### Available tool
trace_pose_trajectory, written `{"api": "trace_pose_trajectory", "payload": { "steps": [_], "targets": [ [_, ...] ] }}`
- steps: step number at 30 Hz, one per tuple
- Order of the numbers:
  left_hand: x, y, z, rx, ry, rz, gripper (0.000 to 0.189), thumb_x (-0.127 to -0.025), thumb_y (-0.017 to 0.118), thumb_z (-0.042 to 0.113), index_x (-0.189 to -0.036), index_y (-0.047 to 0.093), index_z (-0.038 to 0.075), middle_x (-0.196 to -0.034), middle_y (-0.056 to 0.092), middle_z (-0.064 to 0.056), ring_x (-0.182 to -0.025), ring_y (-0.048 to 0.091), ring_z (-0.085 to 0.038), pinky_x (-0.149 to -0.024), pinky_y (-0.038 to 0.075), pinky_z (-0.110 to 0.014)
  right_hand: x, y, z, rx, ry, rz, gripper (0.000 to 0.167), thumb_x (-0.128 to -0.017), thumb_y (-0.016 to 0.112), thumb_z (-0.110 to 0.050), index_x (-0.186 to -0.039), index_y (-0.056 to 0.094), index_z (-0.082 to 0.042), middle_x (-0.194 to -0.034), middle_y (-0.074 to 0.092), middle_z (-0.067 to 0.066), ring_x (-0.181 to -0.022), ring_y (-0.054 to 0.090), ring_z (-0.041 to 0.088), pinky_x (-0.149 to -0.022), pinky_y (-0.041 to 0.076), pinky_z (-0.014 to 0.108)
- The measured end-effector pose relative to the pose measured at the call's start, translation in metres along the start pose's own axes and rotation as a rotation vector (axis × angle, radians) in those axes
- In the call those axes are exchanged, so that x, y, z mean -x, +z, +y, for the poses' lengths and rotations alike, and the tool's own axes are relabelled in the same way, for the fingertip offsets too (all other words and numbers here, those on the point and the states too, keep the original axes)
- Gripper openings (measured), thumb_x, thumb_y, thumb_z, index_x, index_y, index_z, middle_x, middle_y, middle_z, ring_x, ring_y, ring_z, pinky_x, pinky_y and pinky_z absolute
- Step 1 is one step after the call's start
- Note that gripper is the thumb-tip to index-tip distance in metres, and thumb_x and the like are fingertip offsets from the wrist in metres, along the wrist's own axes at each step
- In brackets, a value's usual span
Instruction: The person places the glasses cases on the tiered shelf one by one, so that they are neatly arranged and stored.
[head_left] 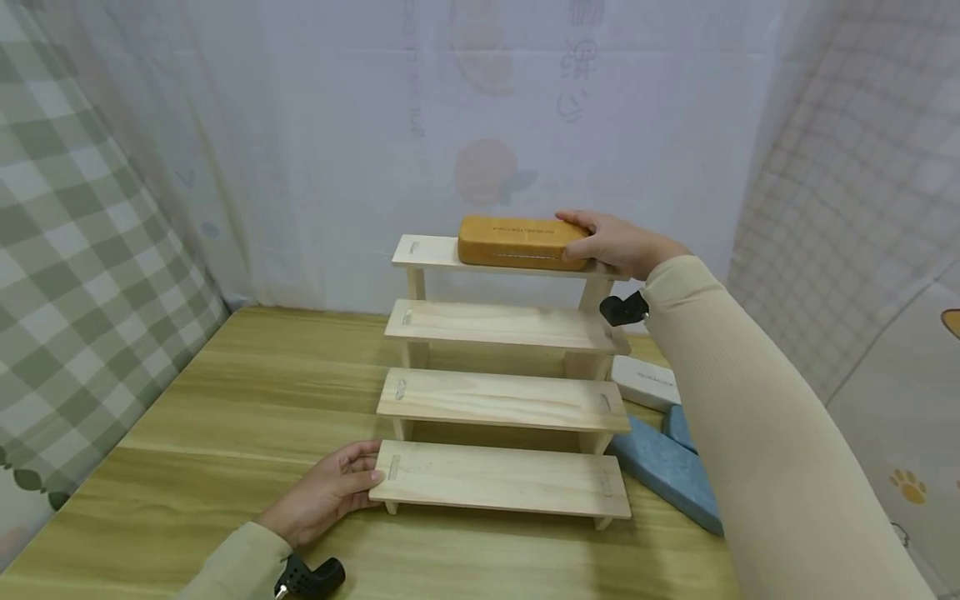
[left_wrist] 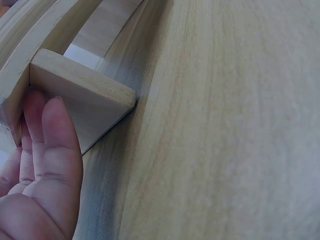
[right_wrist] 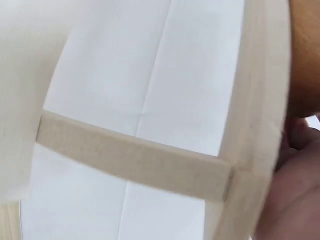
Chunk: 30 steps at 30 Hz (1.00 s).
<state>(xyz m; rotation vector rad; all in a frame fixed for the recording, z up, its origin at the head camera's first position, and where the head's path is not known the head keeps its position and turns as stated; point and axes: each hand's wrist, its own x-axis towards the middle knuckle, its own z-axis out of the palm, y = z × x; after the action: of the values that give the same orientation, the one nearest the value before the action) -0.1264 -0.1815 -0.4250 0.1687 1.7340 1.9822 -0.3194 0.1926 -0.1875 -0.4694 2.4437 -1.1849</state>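
A four-tier wooden stepped rack (head_left: 502, 400) stands on the table. On its top tier lies an orange glasses case (head_left: 517, 237), dark lettering on its lid. My right hand (head_left: 618, 243) grips the case by its right end, fingers behind and thumb on the front. In the right wrist view the case (right_wrist: 306, 55) and part of that hand (right_wrist: 297, 192) show behind the top board's edge. My left hand (head_left: 337, 487) holds the left end of the bottom tier, thumb at its top edge. In the left wrist view its fingers (left_wrist: 57, 127) reach under the board beside the leg (left_wrist: 85, 87).
Right of the rack lie a white case (head_left: 645, 382) and blue cases (head_left: 667, 471), partly hidden by my right sleeve (head_left: 757, 400). A pale printed cloth (head_left: 315, 167) hangs behind the rack. A green checked cloth (head_left: 67, 250) borders the table (head_left: 225, 417) on the left.
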Motion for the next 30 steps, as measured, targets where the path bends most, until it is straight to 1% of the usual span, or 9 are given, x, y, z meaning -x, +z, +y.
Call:
{"api": "trace_pose_trajectory", "payload": {
  "steps": [3,5,6,9,16,20,23,27,30],
  "targets": [
    [0.001,0.0,0.0,-0.014,-0.003,-0.001,0.074,-0.097,0.057,0.015,-0.146,0.009,-0.015,-0.121,0.052,-0.013,-0.1,0.058,-0.017,-0.085,0.05,-0.032,0.009,-0.004,0.001,0.048,-0.039,0.042,0.086,-0.088,0.058,-0.014,-0.157,0.006,-0.02,-0.157,0.018,0.009,-0.118,0.046,0.02,-0.091,0.043,0.032],
    [0.001,-0.001,0.0,-0.02,0.002,-0.001,0.074,-0.097,0.057,0.015,-0.146,0.009,-0.015,-0.121,0.052,-0.014,-0.1,0.058,-0.017,-0.085,0.05,-0.032,0.018,-0.007,0.001,0.073,-0.077,0.09,0.086,-0.09,0.06,-0.019,-0.157,0.006,-0.02,-0.16,0.011,0.007,-0.14,0.024,0.024,-0.112,0.026,0.044],
    [0.001,-0.002,0.001,-0.022,0.003,0.002,0.074,-0.097,0.057,0.015,-0.146,0.009,-0.015,-0.121,0.052,-0.013,-0.101,0.058,-0.017,-0.085,0.05,-0.032,0.024,-0.008,0.002,0.079,-0.094,0.12,0.087,-0.09,0.062,-0.021,-0.157,0.006,-0.02,-0.161,0.01,0.007,-0.144,0.019,0.025,-0.114,0.021,0.05],
    [0.003,-0.004,0.002,-0.023,0.006,0.006,0.074,-0.097,0.056,0.015,-0.146,0.009,-0.015,-0.121,0.052,-0.013,-0.101,0.058,-0.016,-0.085,0.05,-0.031,0.042,-0.012,0.006,0.078,-0.132,0.22,0.087,-0.091,0.064,-0.026,-0.157,0.007,-0.023,-0.161,0.011,0.006,-0.146,0.014,0.026,-0.113,0.014,0.058],
    [0.005,-0.008,0.003,-0.018,0.0,0.017,0.074,-0.098,0.055,0.013,-0.146,0.007,-0.015,-0.119,0.052,-0.011,-0.1,0.057,-0.015,-0.085,0.05,-0.031,0.087,-0.008,0.034,0.014,-0.204,0.373,0.083,-0.094,0.063,-0.021,-0.157,0.009,-0.024,-0.159,0.016,0.006,-0.145,0.018,0.027,-0.113,0.018,0.057],
    [0.007,-0.01,0.003,-0.018,-0.009,0.024,0.074,-0.098,0.054,0.014,-0.146,0.006,-0.015,-0.12,0.051,-0.011,-0.101,0.057,-0.015,-0.085,0.05,-0.031,0.111,0.0,0.057,0.059,-0.219,0.445,0.081,-0.094,0.062,-0.018,-0.156,0.012,-0.025,-0.156,0.023,0.007,-0.141,0.025,0.026,-0.111,0.029,0.033],
    [0.007,-0.01,0.003,-0.017,-0.01,0.03,0.074,-0.098,0.054,0.014,-0.146,0.007,-0.014,-0.119,0.052,-0.01,-0.1,0.058,-0.014,-0.085,0.05,-0.031,0.125,0.008,0.075,-0.002,-0.267,0.498,0.076,-0.093,0.061,-0.01,-0.155,0.017,-0.021,-0.151,0.032,0.004,-0.134,0.032,0.019,-0.095,0.035,0.014],
    [0.008,-0.012,0.004,-0.019,-0.006,0.03,0.073,-0.098,0.054,0.013,-0.146,0.007,-0.014,-0.117,0.052,-0.009,-0.1,0.058,-0.014,-0.085,0.05,-0.031,0.138,0.019,0.099,-0.186,-0.378,0.506,0.071,-0.092,0.057,0.004,-0.153,0.023,-0.012,-0.141,0.041,-0.004,-0.125,0.038,0.009,-0.09,0.036,0.011],
    [0.008,-0.012,0.004,-0.022,-0.005,0.027,0.073,-0.098,0.054,0.013,-0.146,0.007,-0.014,-0.117,0.051,-0.009,-0.1,0.057,-0.014,-0.086,0.05,-0.031,0.147,0.026,0.118,-0.229,-0.405,0.479,0.07,-0.093,0.054,0.007,-0.153,0.022,-0.009,-0.137,0.042,-0.008,-0.123,0.039,0.005,-0.09,0.036,0.01]
  ]
}}
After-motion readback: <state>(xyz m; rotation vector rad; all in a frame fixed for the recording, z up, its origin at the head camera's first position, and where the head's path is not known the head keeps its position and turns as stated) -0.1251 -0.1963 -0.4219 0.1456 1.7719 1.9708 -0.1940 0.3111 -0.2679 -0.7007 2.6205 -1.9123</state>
